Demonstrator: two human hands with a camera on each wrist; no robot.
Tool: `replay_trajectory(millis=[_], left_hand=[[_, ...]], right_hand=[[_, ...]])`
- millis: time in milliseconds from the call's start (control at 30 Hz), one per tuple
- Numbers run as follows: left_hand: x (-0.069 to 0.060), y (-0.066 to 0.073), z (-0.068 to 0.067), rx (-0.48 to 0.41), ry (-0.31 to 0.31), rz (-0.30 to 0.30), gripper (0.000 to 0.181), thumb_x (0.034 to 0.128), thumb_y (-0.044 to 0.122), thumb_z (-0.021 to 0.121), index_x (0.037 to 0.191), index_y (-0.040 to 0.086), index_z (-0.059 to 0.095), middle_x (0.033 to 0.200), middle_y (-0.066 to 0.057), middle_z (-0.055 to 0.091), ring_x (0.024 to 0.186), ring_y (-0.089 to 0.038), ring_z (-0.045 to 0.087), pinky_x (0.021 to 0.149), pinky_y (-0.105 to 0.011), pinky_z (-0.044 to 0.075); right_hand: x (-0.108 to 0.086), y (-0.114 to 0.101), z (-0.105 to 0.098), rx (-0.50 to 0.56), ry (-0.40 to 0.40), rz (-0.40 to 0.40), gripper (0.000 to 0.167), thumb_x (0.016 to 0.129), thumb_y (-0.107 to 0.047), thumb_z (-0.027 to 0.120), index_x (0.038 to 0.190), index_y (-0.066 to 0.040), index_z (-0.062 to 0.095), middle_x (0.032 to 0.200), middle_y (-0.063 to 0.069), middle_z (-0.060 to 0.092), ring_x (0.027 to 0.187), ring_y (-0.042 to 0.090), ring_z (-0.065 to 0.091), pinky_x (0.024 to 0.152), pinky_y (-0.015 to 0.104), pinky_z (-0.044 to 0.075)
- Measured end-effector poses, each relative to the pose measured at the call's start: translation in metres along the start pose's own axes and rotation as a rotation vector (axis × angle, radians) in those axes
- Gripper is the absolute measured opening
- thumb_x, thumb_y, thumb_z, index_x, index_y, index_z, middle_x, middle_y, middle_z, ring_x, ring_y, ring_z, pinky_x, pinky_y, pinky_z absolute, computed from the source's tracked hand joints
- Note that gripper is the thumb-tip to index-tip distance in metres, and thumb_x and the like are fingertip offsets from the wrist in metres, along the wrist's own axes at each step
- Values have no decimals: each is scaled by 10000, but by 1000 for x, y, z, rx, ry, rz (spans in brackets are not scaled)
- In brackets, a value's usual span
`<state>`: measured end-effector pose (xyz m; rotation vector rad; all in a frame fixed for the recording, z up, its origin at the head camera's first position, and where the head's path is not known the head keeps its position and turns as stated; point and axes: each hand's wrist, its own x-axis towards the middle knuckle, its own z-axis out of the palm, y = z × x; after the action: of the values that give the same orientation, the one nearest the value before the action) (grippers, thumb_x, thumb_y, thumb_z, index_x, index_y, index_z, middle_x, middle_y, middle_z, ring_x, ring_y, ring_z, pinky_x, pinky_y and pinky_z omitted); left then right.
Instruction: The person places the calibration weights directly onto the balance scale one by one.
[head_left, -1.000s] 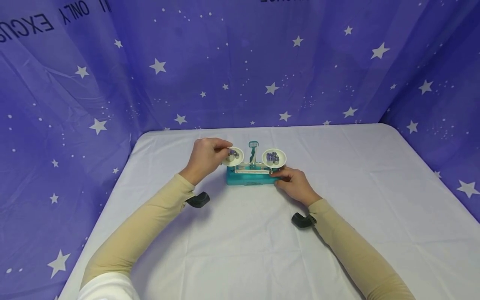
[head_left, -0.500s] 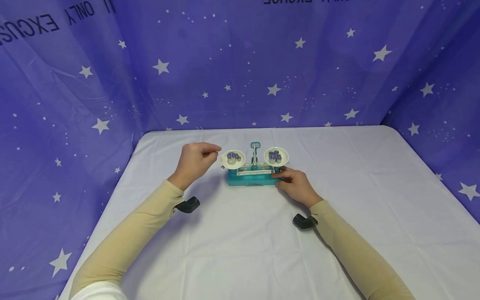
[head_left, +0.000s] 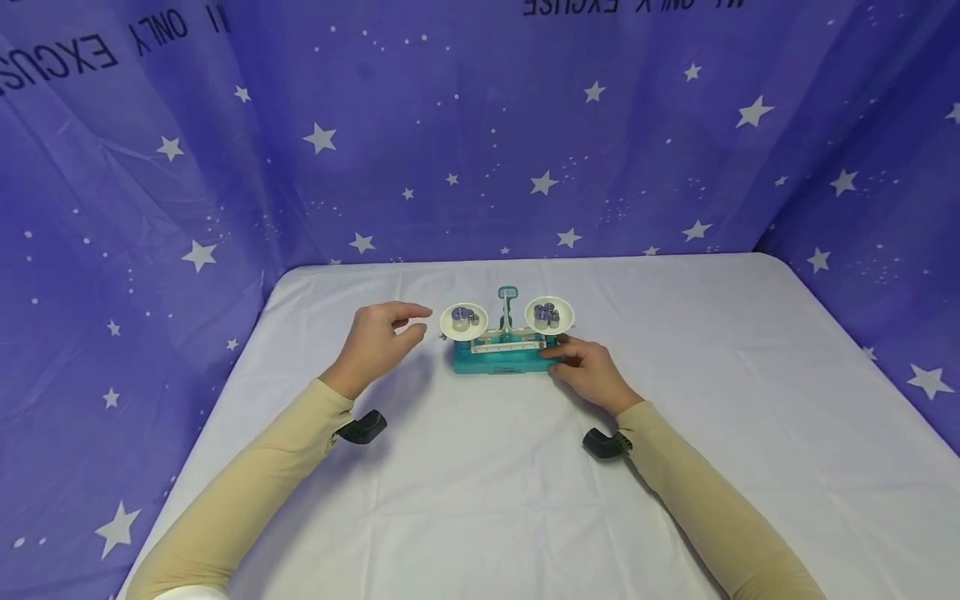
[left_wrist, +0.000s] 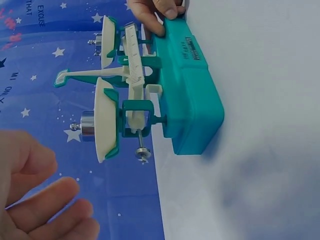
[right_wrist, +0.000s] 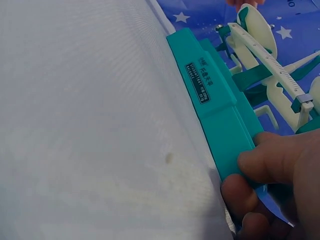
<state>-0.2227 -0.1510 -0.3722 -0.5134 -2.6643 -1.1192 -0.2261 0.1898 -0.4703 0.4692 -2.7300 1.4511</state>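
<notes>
A teal tray balance (head_left: 498, 365) stands on the white-covered table. Its left cream pan (head_left: 447, 330) carries several metal weights (head_left: 460, 320), and several more weights (head_left: 545, 317) sit in the right pan (head_left: 566, 321). Just left of the left pan, my left hand (head_left: 373, 346) hovers with thumb and forefinger apart, holding nothing. My right hand (head_left: 592, 375) grips the right end of the base, its thumb (right_wrist: 270, 157) on the teal housing. The white graduated beam (right_wrist: 267, 55) and its slider (right_wrist: 303, 102) show in the right wrist view. A metal adjusting nut (left_wrist: 142, 152) sticks out below the left pan.
A white cloth (head_left: 480, 500) covers the table. Behind it and at the sides hangs a purple curtain (head_left: 450, 125) with white stars. Black curved mounts (head_left: 365, 427) are worn at both wrists.
My left hand has let go of a weight in the left pan and drawn back left and down, thumb and forefinger spreading. The right hand has stayed on the base.
</notes>
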Motion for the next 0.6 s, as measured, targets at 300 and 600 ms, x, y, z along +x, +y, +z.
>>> replay_trajectory(millis=[300,600], left_hand=[[-12,-14,-9,24,-12,-28,343,927,119,646,1248,23,717,1359,-167,671,1300,-361,615,1052,-514,540],[-23,-23,-14,66,-37,-66,349,946,160,642,1270,52,713,1408,-166,639,1351,-378,567,987,-563,550]], right_hand=[[8,-5,-4,-75,-46,12,307,878,-36,685,1174,-57,764,1512,249,503,1408,437,492,1092,551,494],[-1,-5,-24,-140,-86,-14,301,890,-51,695,1182,-75,762,1497,213,541,1241,393,643,935,443,580]])
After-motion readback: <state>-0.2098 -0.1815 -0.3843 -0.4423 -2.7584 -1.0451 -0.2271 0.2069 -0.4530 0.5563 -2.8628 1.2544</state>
